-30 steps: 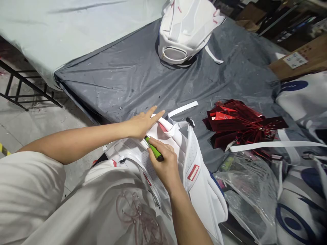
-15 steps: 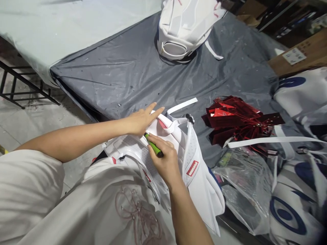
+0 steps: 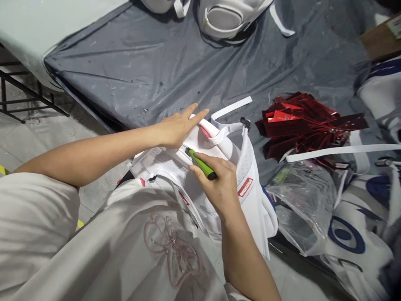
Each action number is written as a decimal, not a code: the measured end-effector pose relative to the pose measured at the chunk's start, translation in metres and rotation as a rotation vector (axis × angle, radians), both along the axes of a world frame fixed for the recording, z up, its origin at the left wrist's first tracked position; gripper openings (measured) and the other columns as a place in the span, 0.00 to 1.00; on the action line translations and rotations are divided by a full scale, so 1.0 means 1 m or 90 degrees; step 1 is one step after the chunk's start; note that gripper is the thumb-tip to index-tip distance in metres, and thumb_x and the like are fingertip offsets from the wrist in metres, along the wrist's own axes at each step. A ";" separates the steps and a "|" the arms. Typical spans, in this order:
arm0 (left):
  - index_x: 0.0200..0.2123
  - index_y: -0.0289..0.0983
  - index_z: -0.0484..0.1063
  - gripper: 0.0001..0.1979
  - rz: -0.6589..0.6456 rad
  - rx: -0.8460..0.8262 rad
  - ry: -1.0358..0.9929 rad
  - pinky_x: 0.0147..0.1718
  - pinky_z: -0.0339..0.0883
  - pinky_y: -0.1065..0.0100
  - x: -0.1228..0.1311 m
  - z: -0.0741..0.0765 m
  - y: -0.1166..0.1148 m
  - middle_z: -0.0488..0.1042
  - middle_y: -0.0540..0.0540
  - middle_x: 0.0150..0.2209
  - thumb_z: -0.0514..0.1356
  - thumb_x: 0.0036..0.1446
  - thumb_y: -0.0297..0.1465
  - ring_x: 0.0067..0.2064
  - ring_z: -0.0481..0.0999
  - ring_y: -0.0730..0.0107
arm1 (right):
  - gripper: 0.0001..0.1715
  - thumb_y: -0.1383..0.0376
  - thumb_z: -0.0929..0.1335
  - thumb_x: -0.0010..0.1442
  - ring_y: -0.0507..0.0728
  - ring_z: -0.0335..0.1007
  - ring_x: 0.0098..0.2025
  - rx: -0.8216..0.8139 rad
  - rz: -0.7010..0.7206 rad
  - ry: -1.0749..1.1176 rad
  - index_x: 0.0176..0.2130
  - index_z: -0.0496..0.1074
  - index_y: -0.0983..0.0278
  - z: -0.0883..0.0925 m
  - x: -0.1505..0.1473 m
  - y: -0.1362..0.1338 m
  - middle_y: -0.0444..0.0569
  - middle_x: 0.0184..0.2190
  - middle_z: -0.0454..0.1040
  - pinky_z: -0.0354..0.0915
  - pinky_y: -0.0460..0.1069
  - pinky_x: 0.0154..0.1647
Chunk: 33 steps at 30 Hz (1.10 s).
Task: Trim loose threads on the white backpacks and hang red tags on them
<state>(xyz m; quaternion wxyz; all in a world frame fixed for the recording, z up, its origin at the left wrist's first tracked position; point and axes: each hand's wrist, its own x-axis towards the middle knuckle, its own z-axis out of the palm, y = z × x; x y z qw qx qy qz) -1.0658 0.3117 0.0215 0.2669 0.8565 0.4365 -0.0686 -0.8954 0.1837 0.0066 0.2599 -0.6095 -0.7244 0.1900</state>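
"Where's the white backpack (image 3: 194, 194)?"
"At the table (image 3: 125, 62)'s near edge, against my shirt (image 3: 109, 246); my left hand (image 3: 175, 128) rests on it, fingers apart."
"And your right hand (image 3: 221, 179)?"
"Clamped around the green tool (image 3: 202, 164), beside my left."

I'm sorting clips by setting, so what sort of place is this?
Probably a bag workshop or packing area: a white backpack being handled, another bag lying beyond, and a cardboard box.

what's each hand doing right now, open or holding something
Left hand: open, fingers spread, resting on the white backpack.
Right hand: closed, holding a green tool with black ends.
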 end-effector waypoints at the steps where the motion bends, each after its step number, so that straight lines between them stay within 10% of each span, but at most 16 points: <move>1: 0.72 0.49 0.27 0.55 -0.001 0.001 -0.001 0.58 0.63 0.55 0.000 0.000 0.000 0.27 0.38 0.74 0.61 0.52 0.24 0.67 0.59 0.44 | 0.18 0.54 0.71 0.62 0.62 0.77 0.46 -0.006 0.017 0.017 0.49 0.79 0.59 0.001 0.002 0.001 0.50 0.44 0.82 0.65 0.60 0.52; 14: 0.72 0.49 0.27 0.55 -0.021 0.057 -0.045 0.56 0.65 0.55 -0.003 -0.015 0.003 0.30 0.37 0.74 0.62 0.53 0.28 0.64 0.63 0.45 | 0.17 0.66 0.68 0.61 0.61 0.77 0.47 -0.015 0.060 0.029 0.49 0.78 0.61 -0.004 0.001 0.014 0.50 0.44 0.81 0.68 0.60 0.53; 33: 0.72 0.47 0.27 0.57 -0.015 0.027 0.020 0.57 0.65 0.55 0.002 0.003 -0.001 0.29 0.35 0.74 0.63 0.52 0.24 0.67 0.61 0.43 | 0.20 0.70 0.66 0.59 0.60 0.76 0.51 -0.023 0.072 0.085 0.48 0.79 0.59 -0.004 -0.003 0.013 0.50 0.48 0.80 0.70 0.58 0.55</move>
